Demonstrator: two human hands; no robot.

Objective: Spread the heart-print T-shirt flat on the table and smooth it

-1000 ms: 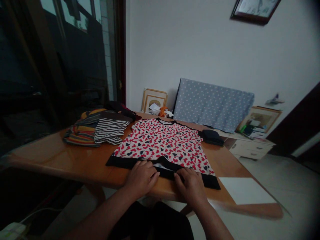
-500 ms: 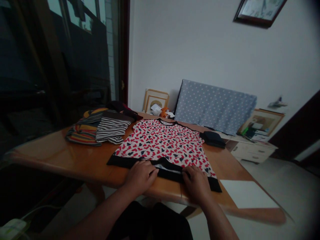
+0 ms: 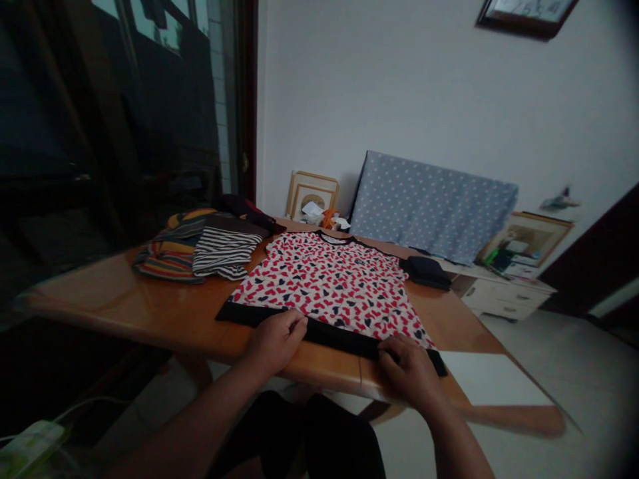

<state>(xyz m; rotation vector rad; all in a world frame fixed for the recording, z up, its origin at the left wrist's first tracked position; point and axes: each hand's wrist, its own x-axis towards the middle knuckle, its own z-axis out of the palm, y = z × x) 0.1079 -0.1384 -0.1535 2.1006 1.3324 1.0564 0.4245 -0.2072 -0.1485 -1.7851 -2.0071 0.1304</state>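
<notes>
Now — left hand (image 3: 273,340), right hand (image 3: 410,368) | fingers pinching shirt (image 3: 329,283) hem

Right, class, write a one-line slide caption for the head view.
Both hands, left hand and right hand, press the heart-print shirt hem flat on a wooden table.

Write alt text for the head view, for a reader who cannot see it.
Two bare hands, left hand and right hand, press on the black hem of a heart-print shirt spread flat on a wooden table. A pile of striped clothes lies at the shirt's left, a dark folded item at its right, and a white sheet near the right hand.
</notes>
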